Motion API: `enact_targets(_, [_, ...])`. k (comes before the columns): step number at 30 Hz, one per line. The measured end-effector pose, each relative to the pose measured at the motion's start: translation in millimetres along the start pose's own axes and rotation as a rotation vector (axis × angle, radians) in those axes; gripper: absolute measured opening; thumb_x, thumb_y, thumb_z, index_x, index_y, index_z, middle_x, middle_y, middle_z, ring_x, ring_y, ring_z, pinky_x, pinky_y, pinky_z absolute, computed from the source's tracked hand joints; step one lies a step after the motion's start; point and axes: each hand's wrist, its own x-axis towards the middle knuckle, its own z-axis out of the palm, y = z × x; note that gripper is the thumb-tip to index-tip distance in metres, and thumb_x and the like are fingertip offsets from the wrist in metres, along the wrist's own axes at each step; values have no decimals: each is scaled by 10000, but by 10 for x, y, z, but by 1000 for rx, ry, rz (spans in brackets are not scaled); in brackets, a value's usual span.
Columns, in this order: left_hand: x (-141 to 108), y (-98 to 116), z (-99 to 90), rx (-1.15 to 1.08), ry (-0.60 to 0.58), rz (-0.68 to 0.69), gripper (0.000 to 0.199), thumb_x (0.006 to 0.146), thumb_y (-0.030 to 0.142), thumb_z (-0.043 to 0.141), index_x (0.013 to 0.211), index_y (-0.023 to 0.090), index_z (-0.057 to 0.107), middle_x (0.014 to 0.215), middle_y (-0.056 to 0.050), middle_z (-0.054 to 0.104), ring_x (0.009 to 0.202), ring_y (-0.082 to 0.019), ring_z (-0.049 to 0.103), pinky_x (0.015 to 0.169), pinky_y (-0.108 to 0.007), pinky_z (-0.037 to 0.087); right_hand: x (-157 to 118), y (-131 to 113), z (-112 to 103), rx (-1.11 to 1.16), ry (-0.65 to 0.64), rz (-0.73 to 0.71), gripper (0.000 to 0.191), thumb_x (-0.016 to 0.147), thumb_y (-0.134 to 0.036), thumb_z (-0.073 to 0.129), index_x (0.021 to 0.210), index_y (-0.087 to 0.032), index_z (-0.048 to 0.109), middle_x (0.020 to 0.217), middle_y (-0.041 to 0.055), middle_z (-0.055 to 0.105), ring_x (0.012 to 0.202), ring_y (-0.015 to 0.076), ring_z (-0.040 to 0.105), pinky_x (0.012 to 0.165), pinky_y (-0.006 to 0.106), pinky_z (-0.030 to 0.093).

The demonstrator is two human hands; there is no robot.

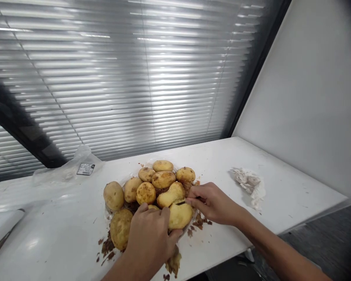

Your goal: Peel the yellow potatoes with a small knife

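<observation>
In the head view, several yellow-brown potatoes (pixel 163 179) lie heaped on clear plastic in the middle of the table. My left hand (pixel 152 234) curls over the near side of the heap, its thumb and fingers gripping a pale yellow potato (pixel 180 216). From the right, my right hand (pixel 206 201) pinches a thin dark blade-like piece (pixel 180 203), which lies against the top of that potato. Most of the piece is hidden by the fingers. Just behind sits another pale, partly peeled-looking potato (pixel 172 194). Two larger potatoes, one of them the near-left potato (pixel 120 229), rest left of my left hand.
Brown peel scraps (pixel 199 221) are scattered around the heap on the white table (pixel 283 195). A crumpled white tissue (pixel 248 182) lies to the right. At the back left is a clear plastic bag (pixel 71 166) with a label. Window blinds (pixel 119 78) stand behind the table.
</observation>
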Motion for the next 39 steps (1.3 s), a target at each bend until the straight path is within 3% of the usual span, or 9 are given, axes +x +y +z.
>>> enact_targets(3, [3, 4, -16, 13, -12, -11, 213, 734, 388, 699, 716, 191, 619, 615, -29, 686, 623, -248, 672, 729, -406, 472, 4, -9, -3, 41, -57, -42, 246, 885, -237, 509, 643, -198, 485, 533, -39, 488, 487, 102, 430, 500, 213, 304])
enact_targets(8, [5, 6, -19, 4, -46, -21, 213, 745, 394, 686, 736, 190, 625, 641, -38, 695, 643, -255, 673, 745, -419, 479, 11, -39, -14, 41, -8, 23, 274, 890, -248, 498, 625, -202, 444, 535, -41, 467, 485, 101, 406, 489, 214, 295])
enact_targets(12, [5, 13, -18, -13, -77, -30, 209, 756, 390, 676, 762, 186, 633, 660, -46, 701, 656, -277, 676, 750, -458, 488, 13, -47, -21, 83, -76, -23, 244, 875, -226, 511, 637, -199, 466, 533, -45, 467, 483, 98, 419, 496, 211, 295])
enact_targets(16, [4, 22, -24, -14, -82, -43, 222, 759, 394, 674, 770, 175, 640, 663, -56, 701, 665, -288, 678, 762, -477, 493, 13, -13, -21, 34, -6, 31, 256, 884, -252, 499, 637, -200, 452, 555, -35, 478, 502, 105, 430, 510, 217, 304])
enact_targets(21, [10, 34, -43, -8, -94, -41, 213, 762, 380, 669, 784, 169, 650, 671, -66, 705, 674, -296, 683, 766, -487, 497, -1, -32, -12, 54, -79, -11, 250, 874, -244, 511, 631, -198, 470, 524, -46, 459, 485, 103, 416, 506, 220, 295])
enact_targets(25, [2, 36, -54, -12, -91, -51, 221, 761, 384, 672, 788, 166, 649, 682, -71, 708, 691, -300, 684, 780, -492, 493, -9, -53, -36, 1, -7, 66, 267, 889, -263, 490, 632, -198, 459, 556, -26, 498, 508, 112, 440, 517, 223, 309])
enact_targets(30, [2, 21, -40, -8, -88, -48, 223, 765, 389, 667, 767, 169, 631, 668, -67, 701, 680, -297, 680, 770, -481, 492, -31, -58, -14, 32, -62, -1, 237, 866, -225, 512, 636, -194, 461, 538, -44, 461, 496, 101, 425, 515, 216, 294])
enact_targets(34, [16, 25, -52, -7, -102, -59, 232, 750, 391, 686, 771, 167, 632, 666, -66, 700, 687, -291, 680, 785, -472, 490, -45, -22, -12, 5, -5, 74, 247, 869, -224, 497, 633, -197, 432, 560, -36, 466, 510, 101, 420, 523, 215, 294])
enact_targets(39, [26, 36, -67, 10, -140, -67, 233, 782, 400, 655, 796, 169, 630, 693, -72, 708, 709, -298, 685, 798, -480, 485, -41, -34, -34, -12, -79, 27, 257, 866, -228, 498, 625, -201, 413, 539, -47, 427, 502, 102, 402, 524, 223, 274])
